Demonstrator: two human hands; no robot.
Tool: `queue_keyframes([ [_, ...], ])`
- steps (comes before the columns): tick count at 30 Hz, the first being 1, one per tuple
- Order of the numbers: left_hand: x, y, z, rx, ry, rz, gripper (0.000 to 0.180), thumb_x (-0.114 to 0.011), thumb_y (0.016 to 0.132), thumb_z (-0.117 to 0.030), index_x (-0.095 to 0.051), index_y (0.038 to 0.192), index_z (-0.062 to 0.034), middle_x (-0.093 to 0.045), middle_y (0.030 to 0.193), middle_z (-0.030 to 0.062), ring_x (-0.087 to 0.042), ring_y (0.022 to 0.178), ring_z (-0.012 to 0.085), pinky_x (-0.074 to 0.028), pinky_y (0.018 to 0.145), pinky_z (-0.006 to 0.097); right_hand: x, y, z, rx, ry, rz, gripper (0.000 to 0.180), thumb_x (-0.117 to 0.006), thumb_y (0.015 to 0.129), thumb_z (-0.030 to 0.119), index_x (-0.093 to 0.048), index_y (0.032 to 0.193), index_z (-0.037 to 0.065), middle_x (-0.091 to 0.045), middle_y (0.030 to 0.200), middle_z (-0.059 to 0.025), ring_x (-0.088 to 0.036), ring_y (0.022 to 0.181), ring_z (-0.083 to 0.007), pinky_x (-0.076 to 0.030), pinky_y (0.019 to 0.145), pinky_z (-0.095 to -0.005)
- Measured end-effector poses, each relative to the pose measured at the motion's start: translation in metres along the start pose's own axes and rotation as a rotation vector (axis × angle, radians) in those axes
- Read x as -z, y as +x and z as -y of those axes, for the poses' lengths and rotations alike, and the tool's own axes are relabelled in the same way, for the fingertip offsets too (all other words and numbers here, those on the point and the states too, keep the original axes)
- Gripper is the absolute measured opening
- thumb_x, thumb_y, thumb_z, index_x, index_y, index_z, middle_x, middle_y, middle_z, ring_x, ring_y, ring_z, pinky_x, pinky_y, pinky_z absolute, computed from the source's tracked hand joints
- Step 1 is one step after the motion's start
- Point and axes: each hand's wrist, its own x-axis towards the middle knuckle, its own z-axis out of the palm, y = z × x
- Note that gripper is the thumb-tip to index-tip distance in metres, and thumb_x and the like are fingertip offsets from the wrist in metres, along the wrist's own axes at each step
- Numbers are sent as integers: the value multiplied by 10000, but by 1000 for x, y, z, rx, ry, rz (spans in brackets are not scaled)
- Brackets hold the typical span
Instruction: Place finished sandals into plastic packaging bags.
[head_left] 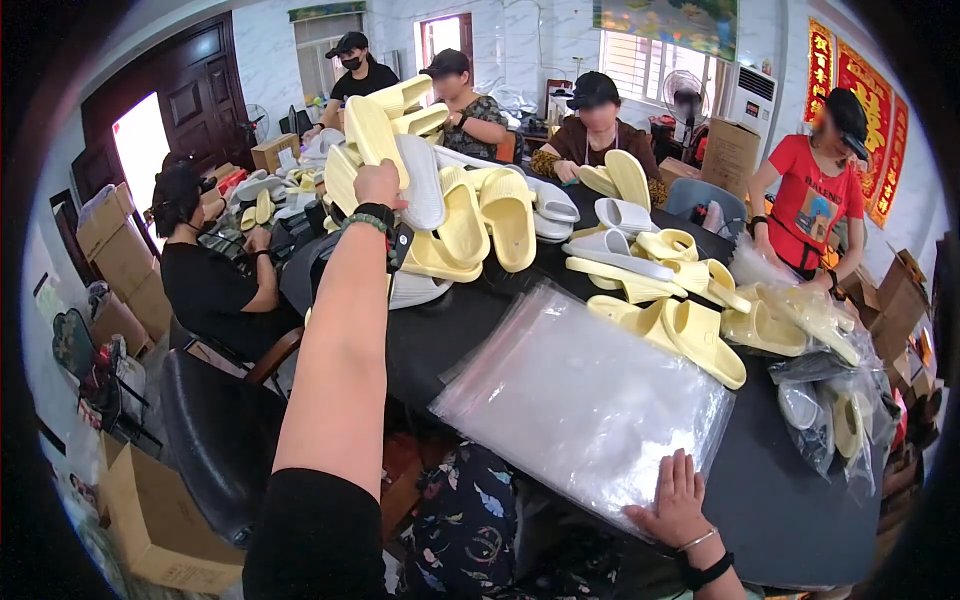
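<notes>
My left hand [380,187] is stretched out to a heap of slippers. Its fingers are closed around the lower end of a yellow slipper [370,128]. Right beside that hand stands a grey slipper [421,182], and more yellow slippers [509,220] lean against each other to its right. My right hand [674,500] lies flat, fingers extended, on the near right corner of a stack of clear plastic bags [585,390]. Just beyond the bags lie yellow slippers [700,342] and grey slippers [615,252].
A dark table [800,520] carries everything. Bagged slippers [800,325] lie at its right side, where a person in red [815,190] stands. Several other people sit or stand around the far and left sides. A black chair [215,430] and cardboard boxes [165,520] are at my left.
</notes>
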Motion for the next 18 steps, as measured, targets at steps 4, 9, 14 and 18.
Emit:
queue_keyframes([
  [4, -11, 8, 3, -168, -95, 62, 440, -471, 924, -304, -637, 956, 101, -689, 802, 240, -676, 532, 320, -581, 572, 369, 3, 1, 1, -16, 5, 19, 1182, -463, 800, 801, -91, 1498, -78, -38, 1555, -341, -5, 1465, -462, -55, 1148, -590],
  [9, 1, 7, 6, 35, -189, 185, 430, -776, 749, -238, -583, 1021, 32, -679, 830, 181, -695, 766, 343, -564, 642, 435, 1, 2, 0, 1, 5, 11, 1163, -462, 816, 784, -80, 1499, -78, -32, 1556, -340, -1, 1464, -465, -51, 1148, -589],
  [14, 15, -18, -30, 418, -706, 150, 441, -511, 878, -308, -657, 884, 107, -685, 763, 230, -679, 550, 320, -568, 526, 392, 0, -1, -1, -10, -23, 7, 1149, -465, 823, 774, -82, 1500, -71, -39, 1555, -340, -12, 1462, -470, -63, 1146, -591],
  [18, 20, -23, -29, 405, -706, 172, 378, -537, 890, -271, -611, 965, 91, -679, 795, 210, -694, 620, 309, -580, 550, 398, -3, -3, -3, 21, 0, -40, 1141, -477, 816, 771, -109, 1497, -67, -67, 1550, -344, -36, 1457, -480, -84, 1140, -603],
])
